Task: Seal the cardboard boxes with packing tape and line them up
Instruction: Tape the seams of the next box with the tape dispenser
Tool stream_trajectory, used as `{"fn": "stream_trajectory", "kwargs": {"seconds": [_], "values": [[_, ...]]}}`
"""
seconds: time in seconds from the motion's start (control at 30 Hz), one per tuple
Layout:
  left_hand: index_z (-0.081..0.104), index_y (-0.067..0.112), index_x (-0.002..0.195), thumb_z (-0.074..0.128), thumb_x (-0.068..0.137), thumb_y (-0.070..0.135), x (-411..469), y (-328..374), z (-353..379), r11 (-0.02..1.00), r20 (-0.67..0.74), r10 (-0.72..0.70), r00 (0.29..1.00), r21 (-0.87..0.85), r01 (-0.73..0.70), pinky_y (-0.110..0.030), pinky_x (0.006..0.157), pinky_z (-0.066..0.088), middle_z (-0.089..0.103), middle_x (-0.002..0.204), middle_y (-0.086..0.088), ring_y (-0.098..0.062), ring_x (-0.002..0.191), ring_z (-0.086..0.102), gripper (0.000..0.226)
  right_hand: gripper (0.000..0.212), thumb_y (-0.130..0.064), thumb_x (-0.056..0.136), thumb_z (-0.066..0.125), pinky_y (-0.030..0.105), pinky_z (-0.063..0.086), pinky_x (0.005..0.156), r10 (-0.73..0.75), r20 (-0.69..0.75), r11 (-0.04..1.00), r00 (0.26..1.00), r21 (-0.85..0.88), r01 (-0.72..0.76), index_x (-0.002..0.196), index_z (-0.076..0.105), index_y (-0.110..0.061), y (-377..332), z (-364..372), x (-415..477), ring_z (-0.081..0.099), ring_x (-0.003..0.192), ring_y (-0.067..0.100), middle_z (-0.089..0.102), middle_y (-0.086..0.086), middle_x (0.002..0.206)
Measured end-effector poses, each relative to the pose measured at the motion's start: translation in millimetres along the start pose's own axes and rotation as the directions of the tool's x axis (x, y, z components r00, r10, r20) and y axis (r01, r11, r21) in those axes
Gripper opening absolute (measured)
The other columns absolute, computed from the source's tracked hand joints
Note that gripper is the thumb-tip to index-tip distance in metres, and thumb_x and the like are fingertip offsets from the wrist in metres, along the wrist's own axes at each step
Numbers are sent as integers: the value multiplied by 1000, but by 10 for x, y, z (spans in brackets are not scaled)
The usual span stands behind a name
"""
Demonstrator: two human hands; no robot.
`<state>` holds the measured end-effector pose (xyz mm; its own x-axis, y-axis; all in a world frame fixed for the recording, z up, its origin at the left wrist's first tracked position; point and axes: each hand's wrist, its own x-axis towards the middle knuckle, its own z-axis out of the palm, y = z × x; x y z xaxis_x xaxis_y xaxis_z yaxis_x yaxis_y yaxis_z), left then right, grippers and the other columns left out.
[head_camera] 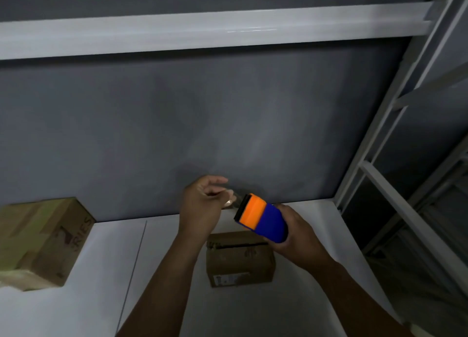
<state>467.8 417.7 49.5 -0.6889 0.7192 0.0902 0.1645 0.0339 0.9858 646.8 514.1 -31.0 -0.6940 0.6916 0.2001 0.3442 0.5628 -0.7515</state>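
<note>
My right hand (296, 230) grips a blue and orange tape dispenser (260, 217), held in the air above a small cardboard box (240, 263). That box sits on the white table (157, 273), its top flaps meeting along a dark seam. My left hand (202, 202) is raised just left of the dispenser's front edge, thumb and fingers pinching the clear end of the tape (229, 201). A second, larger cardboard box (43, 240) with tape on it stands at the left edge of the table.
A grey wall rises right behind the table, with a white shelf rail (202, 30) overhead. White metal racking (405, 159) stands at the right. A thin seam line runs down the tabletop left of my arms.
</note>
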Motion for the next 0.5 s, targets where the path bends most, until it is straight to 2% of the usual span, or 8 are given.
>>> {"fn": "stream_trajectory", "kwargs": {"seconds": [0.1,0.2,0.37,0.43,0.5], "values": [[64,21,88,71,79,-2,-14,-58,-12,1000,-46,-18,999,9,18,-17,64,52,70,76,0,-2,65,66,25,68,-26,67,85,0,42,71,-5,10,1000,1000,-22,5,110,36,-45,13,-19,-2,51,87,-12,47,-22,103],[63,18,91,72,80,-2,-24,-93,-35,1000,-79,-20,997,20,21,-14,63,52,70,76,2,-3,67,66,24,65,-28,66,85,0,42,71,1,31,1000,1000,-20,-1,108,39,-45,40,-23,-7,51,92,-18,47,-25,102],[59,12,92,74,77,-2,-48,-117,-46,999,-121,-21,992,39,26,-18,64,52,70,75,1,-9,69,67,26,66,-29,66,86,1,43,68,13,47,997,999,-72,-10,113,41,-39,80,-53,-8,52,86,-15,48,-22,102],[57,16,88,76,75,-1,-23,-122,-93,999,-168,-7,986,50,16,-15,60,51,70,73,1,-6,66,67,28,67,-30,65,86,3,44,69,19,52,996,998,-89,-15,115,41,-40,119,-82,-17,54,89,-11,49,-23,104],[55,18,83,76,73,-1,40,-124,-180,999,-218,-9,976,41,18,-15,57,50,69,70,-1,-5,61,66,31,63,-28,65,85,6,45,71,17,30,994,999,-111,-14,114,46,-36,175,-132,-33,58,89,-1,55,-15,104]]}}
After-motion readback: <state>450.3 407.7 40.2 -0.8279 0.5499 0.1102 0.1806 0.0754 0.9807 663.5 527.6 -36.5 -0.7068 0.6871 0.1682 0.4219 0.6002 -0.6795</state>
